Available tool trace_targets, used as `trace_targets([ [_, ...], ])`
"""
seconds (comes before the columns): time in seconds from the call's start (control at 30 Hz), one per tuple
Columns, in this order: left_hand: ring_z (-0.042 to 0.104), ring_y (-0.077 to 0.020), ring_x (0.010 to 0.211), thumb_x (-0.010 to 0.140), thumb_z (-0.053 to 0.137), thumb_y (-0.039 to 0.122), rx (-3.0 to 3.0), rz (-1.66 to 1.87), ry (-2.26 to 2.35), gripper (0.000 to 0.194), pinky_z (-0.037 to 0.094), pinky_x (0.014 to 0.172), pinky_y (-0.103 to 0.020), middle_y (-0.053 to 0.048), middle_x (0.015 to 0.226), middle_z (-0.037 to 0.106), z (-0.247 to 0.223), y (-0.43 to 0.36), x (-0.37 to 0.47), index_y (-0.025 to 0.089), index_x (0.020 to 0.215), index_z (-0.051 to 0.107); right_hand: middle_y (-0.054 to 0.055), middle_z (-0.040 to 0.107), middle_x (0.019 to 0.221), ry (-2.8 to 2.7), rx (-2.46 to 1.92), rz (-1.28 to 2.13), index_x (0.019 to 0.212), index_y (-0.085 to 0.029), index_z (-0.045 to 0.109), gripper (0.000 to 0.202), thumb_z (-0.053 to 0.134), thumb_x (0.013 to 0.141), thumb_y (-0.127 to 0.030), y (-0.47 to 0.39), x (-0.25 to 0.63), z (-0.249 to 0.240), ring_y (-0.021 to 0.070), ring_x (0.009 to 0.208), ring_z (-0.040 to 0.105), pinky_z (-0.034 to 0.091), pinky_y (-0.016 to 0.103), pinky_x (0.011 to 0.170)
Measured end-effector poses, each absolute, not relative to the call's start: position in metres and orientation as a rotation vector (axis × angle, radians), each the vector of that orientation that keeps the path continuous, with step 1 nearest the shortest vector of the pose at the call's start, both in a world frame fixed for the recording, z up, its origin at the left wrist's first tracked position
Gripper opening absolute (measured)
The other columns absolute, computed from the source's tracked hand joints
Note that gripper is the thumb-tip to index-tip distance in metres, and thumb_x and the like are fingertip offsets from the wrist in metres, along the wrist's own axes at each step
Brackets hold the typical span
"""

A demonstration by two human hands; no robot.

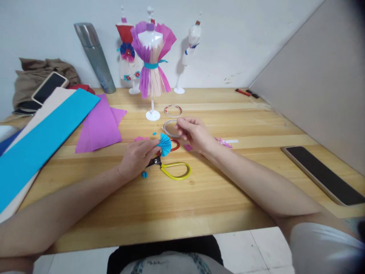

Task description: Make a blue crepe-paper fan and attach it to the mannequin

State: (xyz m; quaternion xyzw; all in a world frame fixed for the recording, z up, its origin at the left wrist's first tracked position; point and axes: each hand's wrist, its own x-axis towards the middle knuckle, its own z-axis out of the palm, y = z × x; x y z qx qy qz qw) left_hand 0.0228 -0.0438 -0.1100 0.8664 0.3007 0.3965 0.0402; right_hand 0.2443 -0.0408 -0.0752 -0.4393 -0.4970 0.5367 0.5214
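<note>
My left hand pinches a small blue pleated paper fan by its gathered end, with the folds spread to the right. Below it on the table lie scissors with one yellow handle loop and one red, their blades partly hidden by my left hand. My right hand is raised just beside a roll of tape, fingers curled with thumb and forefinger together; whatever may be between them is too small to make out. Small blue paper scraps and pink scraps lie close by.
Mini dress form in purple and cream paper stands at the back, others behind it. A steel flask leans against the wall. Blue paper and purple paper lie left; phones rest right and far left. Another tape roll lies centrally.
</note>
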Motion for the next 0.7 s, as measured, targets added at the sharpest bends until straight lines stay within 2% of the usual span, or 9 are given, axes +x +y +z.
trace_targets([
  [0.23, 0.071, -0.0161, 0.074, 0.098, 0.056, 0.032, 2.483, 1.303, 1.063, 0.025, 0.056, 0.072, -0.026, -0.003, 0.084, 0.079, -0.097, -0.02, 0.01, 0.02, 0.091, 0.077, -0.003, 0.049, 0.054, -1.025, -1.115, 1.168, 0.064, -0.02, 0.06, 0.046, 0.081, 0.065, -0.06, -0.032, 0.249, -0.085, 0.0075, 0.044, 0.034, 0.023, 0.026, 0.043],
  [0.33, 0.073, -0.0194, 0.086, 0.097, 0.058, 0.035, 2.299, 1.502, 1.152, 0.024, 0.059, 0.079, -0.031, -0.004, 0.094, 0.08, -0.099, 0.0, 0.005, 0.021, 0.093, 0.077, -0.003, 0.048, 0.052, -1.061, -1.12, 1.154, 0.064, -0.02, 0.061, 0.046, 0.079, 0.068, -0.061, -0.034, 0.245, -0.087, 0.0074, 0.043, 0.034, 0.022, 0.026, 0.043],
  [0.47, 0.072, -0.021, 0.088, 0.095, 0.061, 0.041, 2.211, 1.683, 1.254, 0.026, 0.059, 0.082, -0.037, -0.006, 0.092, 0.078, -0.113, 0.021, -0.001, 0.022, 0.087, 0.076, -0.002, 0.048, 0.053, -1.209, -1.107, 1.154, 0.056, -0.02, 0.054, 0.045, 0.073, 0.077, -0.056, -0.039, 0.239, -0.089, 0.0083, 0.046, 0.034, 0.024, 0.027, 0.047],
  [0.53, 0.071, -0.0227, 0.088, 0.094, 0.061, 0.042, 2.253, 1.653, 1.309, 0.025, 0.058, 0.082, -0.041, -0.007, 0.091, 0.077, -0.119, 0.026, -0.004, 0.024, 0.085, 0.075, -0.003, 0.046, 0.053, -1.298, -1.109, 1.121, 0.055, -0.021, 0.05, 0.044, 0.069, 0.081, -0.05, -0.04, 0.238, -0.09, 0.0094, 0.048, 0.036, 0.029, 0.027, 0.05],
  [0.6, 0.07, -0.0243, 0.087, 0.094, 0.061, 0.04, 2.332, 1.545, 1.335, 0.024, 0.056, 0.082, -0.044, -0.008, 0.089, 0.077, -0.122, 0.029, -0.006, 0.025, 0.083, 0.074, -0.002, 0.052, 0.058, -1.396, -1.156, 1.018, 0.061, -0.021, 0.054, 0.032, 0.068, 0.082, -0.04, -0.039, 0.24, -0.092, 0.0113, 0.053, 0.043, 0.036, 0.028, 0.056],
  [0.7, 0.069, -0.0254, 0.088, 0.092, 0.061, 0.037, 2.421, 1.343, 1.381, 0.022, 0.054, 0.085, -0.045, -0.008, 0.086, 0.076, -0.121, 0.03, -0.008, 0.024, 0.079, 0.073, 0.003, 0.066, 0.075, -1.61, -1.338, 0.753, 0.081, -0.019, 0.067, 0.006, 0.065, 0.081, -0.024, -0.033, 0.249, -0.095, 0.0154, 0.065, 0.055, 0.042, 0.03, 0.066],
])
